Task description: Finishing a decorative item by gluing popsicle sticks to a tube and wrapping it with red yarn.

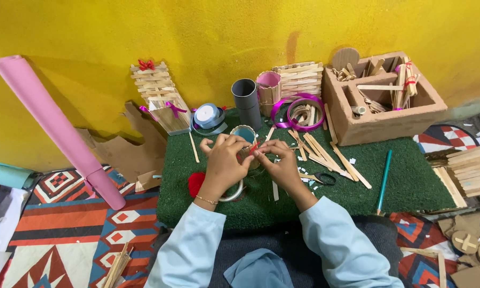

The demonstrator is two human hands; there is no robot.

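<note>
Both hands meet over a green mat [410, 181]. My left hand [225, 162] and my right hand [280, 164] pinch a thin red ribbon [253, 148] between their fingertips. The ribbon lies against a small round pot [243, 133] clad in wooden sticks, with a blue inside. The pot stands just behind my fingers and is partly hidden by them. A tape ring [235, 193] shows under my left wrist, next to a red pompom [195, 183].
A pink paper roll [58, 128] leans on the yellow wall at left. Behind the pot stand a grey tube [246, 101], a pink-lined stick pot [268, 88], purple ribbon [298, 112] and a cardboard box [381, 98] of sticks. Scissors [319, 177], loose sticks [330, 152] and a teal pencil [384, 181] lie at right.
</note>
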